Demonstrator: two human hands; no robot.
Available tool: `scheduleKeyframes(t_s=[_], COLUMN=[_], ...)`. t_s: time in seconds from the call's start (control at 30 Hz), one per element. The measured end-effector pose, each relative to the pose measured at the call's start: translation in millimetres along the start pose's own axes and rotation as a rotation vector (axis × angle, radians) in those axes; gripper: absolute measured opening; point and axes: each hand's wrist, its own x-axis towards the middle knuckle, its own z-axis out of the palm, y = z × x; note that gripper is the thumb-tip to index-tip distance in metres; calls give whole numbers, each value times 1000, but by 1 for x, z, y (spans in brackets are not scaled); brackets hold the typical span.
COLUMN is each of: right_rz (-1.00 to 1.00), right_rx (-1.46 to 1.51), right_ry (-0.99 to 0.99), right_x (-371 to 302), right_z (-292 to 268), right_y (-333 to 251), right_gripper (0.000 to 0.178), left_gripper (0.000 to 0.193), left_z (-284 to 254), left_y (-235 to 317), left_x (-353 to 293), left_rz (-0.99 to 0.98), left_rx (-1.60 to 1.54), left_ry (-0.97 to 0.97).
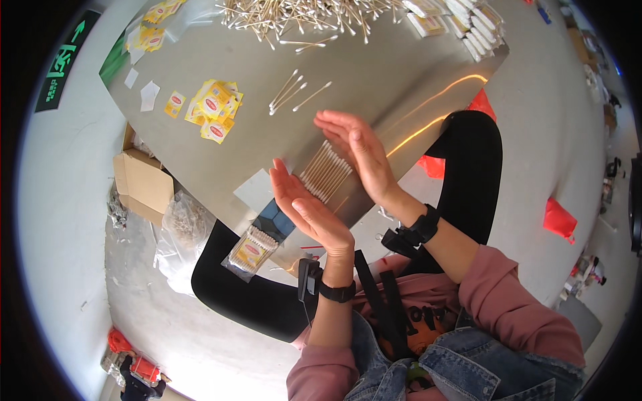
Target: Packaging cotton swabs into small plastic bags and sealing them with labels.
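A row of wooden cotton swabs [326, 172] lies side by side on the grey metal table [267, 134], between my two hands. My left hand [307, 208] is at one end of the row, its fingers stretched out. At the other end, my right hand [361, 155] stands on edge with straight fingers and thumb raised. Whether either palm touches the swabs I cannot tell. Beyond them lie a few loose swabs [287, 93]. Near my left wrist, a clear packet of swabs [251, 250] with a yellow label rests at the table edge.
A big heap of swabs [307, 17] covers the far edge, with filled packets [478, 30] to its right. Yellow labels [214, 110] are piled at left. A blue patterned piece [274, 217] lies near my left hand. An open cardboard box [144, 184] stands beside the table.
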Motion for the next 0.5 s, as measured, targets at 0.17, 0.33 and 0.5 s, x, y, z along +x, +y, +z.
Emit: scheduleKeyframes(t_s=[0.17, 0.33, 0.5], right_rz=[5, -11, -58], right_rx=[-16, 99, 55], right_ry=[36, 167, 262], right_x=[-11, -8, -1], right_z=[8, 0, -18], right_y=[0, -4, -19], right_gripper=[63, 49, 42], left_gripper=[67, 37, 12], left_z=[3, -2, -9], left_y=[0, 1, 14], left_x=[4, 14, 45], left_rz=[-10, 47, 146], left_rx=[46, 334, 895], left_ry=[-57, -63, -324])
